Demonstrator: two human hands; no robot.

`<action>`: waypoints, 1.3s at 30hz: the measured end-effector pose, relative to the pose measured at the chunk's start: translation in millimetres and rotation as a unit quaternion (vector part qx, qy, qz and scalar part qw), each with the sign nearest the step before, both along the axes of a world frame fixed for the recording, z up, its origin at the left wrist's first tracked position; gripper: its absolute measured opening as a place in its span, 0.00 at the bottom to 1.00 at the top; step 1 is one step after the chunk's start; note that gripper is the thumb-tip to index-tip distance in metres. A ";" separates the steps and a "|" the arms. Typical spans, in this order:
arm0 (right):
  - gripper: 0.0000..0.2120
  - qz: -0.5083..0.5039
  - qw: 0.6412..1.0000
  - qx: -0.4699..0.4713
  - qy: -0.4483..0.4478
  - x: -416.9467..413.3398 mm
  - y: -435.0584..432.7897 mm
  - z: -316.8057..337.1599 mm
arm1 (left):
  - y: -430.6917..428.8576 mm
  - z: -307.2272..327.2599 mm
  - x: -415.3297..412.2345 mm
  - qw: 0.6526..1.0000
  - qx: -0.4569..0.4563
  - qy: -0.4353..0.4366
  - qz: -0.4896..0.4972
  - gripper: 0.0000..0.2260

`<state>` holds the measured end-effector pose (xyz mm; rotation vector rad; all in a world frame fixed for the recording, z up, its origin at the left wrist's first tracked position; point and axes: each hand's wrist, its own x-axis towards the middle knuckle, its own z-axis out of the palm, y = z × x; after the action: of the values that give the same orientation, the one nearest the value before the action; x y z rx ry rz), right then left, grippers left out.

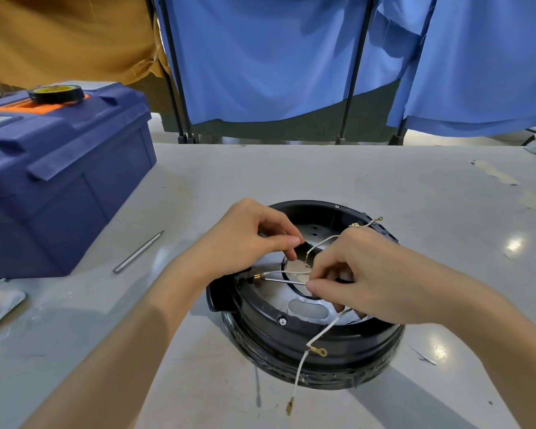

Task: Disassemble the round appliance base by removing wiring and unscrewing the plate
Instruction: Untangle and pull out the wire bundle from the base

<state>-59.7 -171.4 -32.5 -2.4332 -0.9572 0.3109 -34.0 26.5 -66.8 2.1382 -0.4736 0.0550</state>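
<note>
Base (pixel 291 351) sat mid-surface (pixel 384 187) under both hands. Right hand (pixel 362 280) grip was clamped on a driver (pixel 283 280). Its shaft ran left-right, tip at the brass terminal (pixel 257 276) on the left rim, by the left wrist. Left hand (pixel 251 239) was pinched over the centre hole, on what I couldn't tell. Counts: one base, one driver, one loose rod (pixel 138 252), four free wire lugs.

Bare forearms reach forward and converge. Left hand (pixel 254 239) - fingers curled, thumb against index tip, held item unclear. Right hand (pixel 362 280) - palm down, fingertips pinching thin silver metal rod (pixel 283 280).
</note>
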 end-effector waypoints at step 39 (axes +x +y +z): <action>0.19 0.007 0.955 -0.225 -0.195 -24.8 31.5 -8.1 | 3.7 22.8 -7.8 0.962 0.118 0.178 -0.169 0.14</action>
<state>-84.5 -139.9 -40.7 -2.9789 -1.1719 0.0512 -41.8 30.2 -44.0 2.2007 -0.6470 -0.5952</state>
